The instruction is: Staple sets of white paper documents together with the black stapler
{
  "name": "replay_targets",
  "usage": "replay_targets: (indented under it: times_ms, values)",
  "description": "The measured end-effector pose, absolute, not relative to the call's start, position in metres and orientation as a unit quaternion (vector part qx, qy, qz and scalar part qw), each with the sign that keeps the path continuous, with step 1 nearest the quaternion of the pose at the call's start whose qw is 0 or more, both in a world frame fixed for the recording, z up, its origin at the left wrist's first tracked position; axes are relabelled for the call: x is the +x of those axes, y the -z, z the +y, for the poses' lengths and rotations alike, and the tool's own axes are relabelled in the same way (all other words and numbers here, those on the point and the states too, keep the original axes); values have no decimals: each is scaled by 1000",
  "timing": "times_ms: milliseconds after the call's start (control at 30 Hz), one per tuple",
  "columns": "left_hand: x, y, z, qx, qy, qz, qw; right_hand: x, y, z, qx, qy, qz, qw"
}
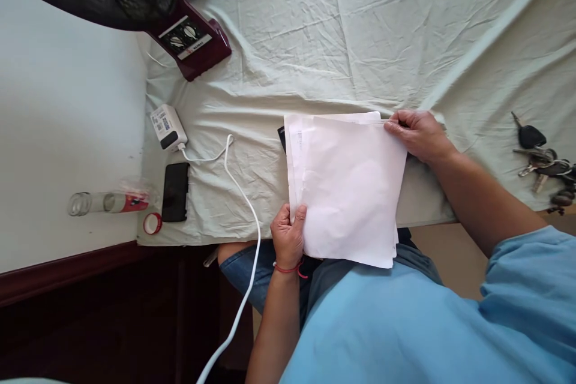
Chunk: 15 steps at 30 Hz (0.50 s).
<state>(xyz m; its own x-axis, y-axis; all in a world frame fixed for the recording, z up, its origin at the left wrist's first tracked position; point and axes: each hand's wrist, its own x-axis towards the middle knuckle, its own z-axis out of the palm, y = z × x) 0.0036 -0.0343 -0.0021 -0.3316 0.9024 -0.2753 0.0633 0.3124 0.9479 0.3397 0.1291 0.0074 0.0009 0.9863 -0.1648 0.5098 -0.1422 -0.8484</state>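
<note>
Both hands are on a stack of white papers (348,189) that hangs half off the near edge of the worktop (360,30). Left hand (288,237) has its fingers pinched on the bottom-left corner, and right hand (418,132) has fingers closed on the top-right corner. The sheets look loosely squared, so I'd guess a few could fan out and slide into the lap. The wrinkly pale cloth won't help. Around it: phone (175,192), charger (167,127) with its white cable (245,198), keys (542,162), fan base (193,42).
</note>
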Motion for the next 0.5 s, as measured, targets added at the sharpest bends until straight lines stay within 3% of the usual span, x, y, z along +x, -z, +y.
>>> replay_targets:
  times_ms: [500]
  values:
    - [5, 3, -33, 350, -474, 678, 440, 336, -9, 127, -652, -339, -614, 288]
